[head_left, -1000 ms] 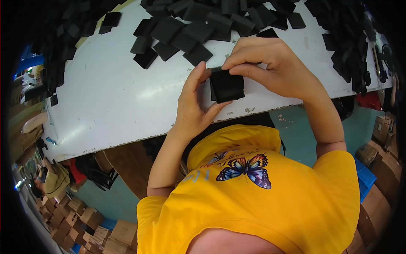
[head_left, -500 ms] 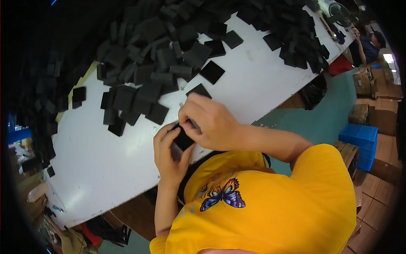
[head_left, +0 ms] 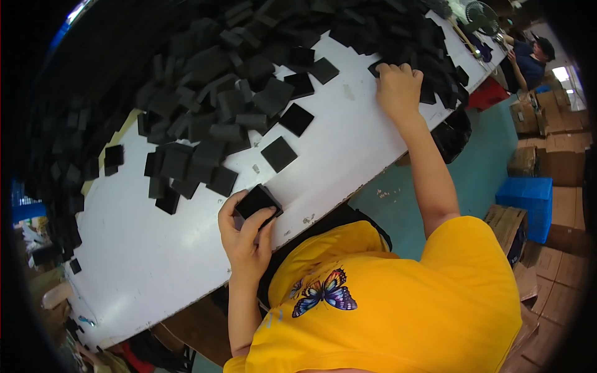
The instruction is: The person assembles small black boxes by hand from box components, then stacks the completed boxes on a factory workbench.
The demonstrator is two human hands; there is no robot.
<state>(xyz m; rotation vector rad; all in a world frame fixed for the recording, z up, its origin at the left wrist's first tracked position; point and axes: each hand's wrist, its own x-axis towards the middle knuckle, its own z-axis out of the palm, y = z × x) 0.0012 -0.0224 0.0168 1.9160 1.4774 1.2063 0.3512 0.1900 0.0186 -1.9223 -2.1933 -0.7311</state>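
My left hand (head_left: 247,233) holds a black square block (head_left: 256,202) near the table's front edge, its fingers wrapped round the sides. Farther out to the right, my right hand (head_left: 399,90) reaches to the edge of the right-hand pile of black pieces (head_left: 429,56). Its fingers are bent down over the pieces, and what they touch is hidden beneath them. Between the hands, a loose black square (head_left: 278,154) lies flat on the white table (head_left: 336,143), with another black square (head_left: 296,119) just beyond it.
A large heap of black blocks (head_left: 211,124) covers the table's far side. At the upper right are a fan (head_left: 482,17) and another person (head_left: 533,61) in a dark cap. A blue crate (head_left: 525,205) and cardboard boxes (head_left: 563,158) stand on the floor at the right.
My right hand has left the block at my left hand and moved up and right to the other pile. My left hand still holds the block, now more in view.
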